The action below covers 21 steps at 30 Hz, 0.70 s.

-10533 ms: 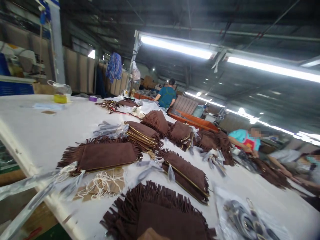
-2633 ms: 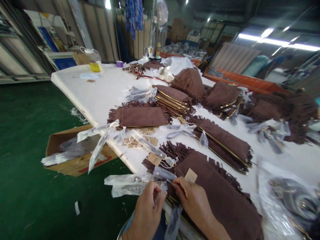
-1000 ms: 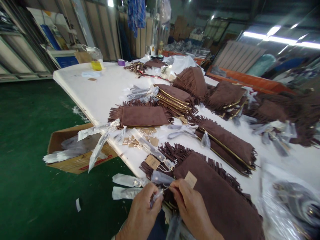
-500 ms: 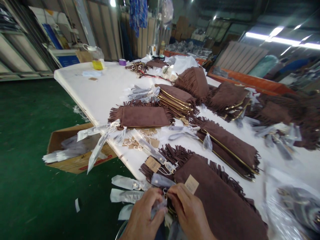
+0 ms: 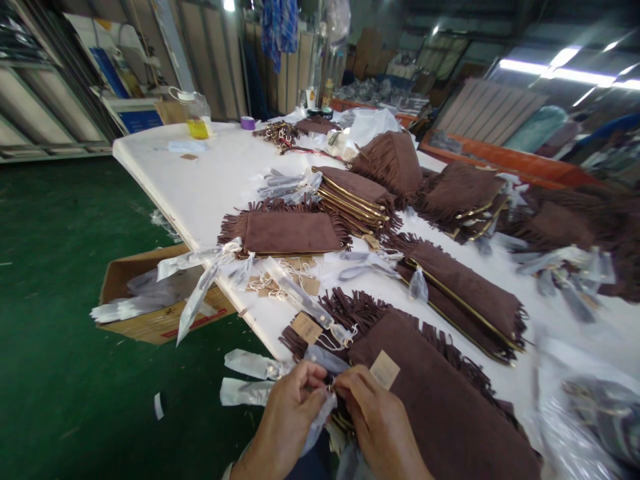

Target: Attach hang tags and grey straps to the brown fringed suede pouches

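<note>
My left hand and my right hand meet at the near corner of a brown fringed suede bag at the table's front edge. Both pinch a small metal fitting and a clear plastic wrapper between the fingertips. A tan paper tag lies on the bag just beyond my right hand. Another tag on white string rests by the fringe.
More brown fringed bags lie in stacks and singly across the white table. Plastic-wrapped straps hang over its edge. A cardboard box sits on the green floor. A yellow-filled jar stands at the far corner.
Earlier the view faced up across the table at other people working. Since then my hands have come together at the bag's corner; over the last second their fingertips closed tighter on the fitting.
</note>
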Each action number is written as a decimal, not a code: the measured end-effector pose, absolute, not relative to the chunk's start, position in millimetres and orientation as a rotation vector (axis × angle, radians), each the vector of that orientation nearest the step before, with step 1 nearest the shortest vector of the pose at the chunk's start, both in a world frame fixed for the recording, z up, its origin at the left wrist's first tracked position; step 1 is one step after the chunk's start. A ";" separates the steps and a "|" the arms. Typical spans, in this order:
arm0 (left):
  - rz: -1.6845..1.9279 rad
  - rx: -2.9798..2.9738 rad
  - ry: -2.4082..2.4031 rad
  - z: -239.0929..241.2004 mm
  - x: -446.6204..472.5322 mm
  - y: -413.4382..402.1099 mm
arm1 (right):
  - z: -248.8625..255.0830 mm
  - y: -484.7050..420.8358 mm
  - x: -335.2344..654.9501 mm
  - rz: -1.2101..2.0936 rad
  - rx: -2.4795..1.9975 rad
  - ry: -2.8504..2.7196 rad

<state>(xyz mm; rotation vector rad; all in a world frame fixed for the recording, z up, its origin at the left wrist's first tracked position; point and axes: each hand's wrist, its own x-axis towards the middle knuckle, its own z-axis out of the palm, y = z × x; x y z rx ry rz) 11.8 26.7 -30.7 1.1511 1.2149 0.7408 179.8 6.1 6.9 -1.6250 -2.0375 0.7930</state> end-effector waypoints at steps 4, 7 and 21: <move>0.674 1.446 1.277 -13.1 8.7 27.6 | 8.4 6.0 179.4 0.784 -1.641 -2.039; 0.612 1.666 1.287 -3.9 8.6 27.1 | 8.0 6.2 179.0 0.776 -1.648 -2.042; 0.972 1.228 1.214 -8.6 2.5 35.9 | 16.7 8.8 174.1 0.904 -1.585 -1.853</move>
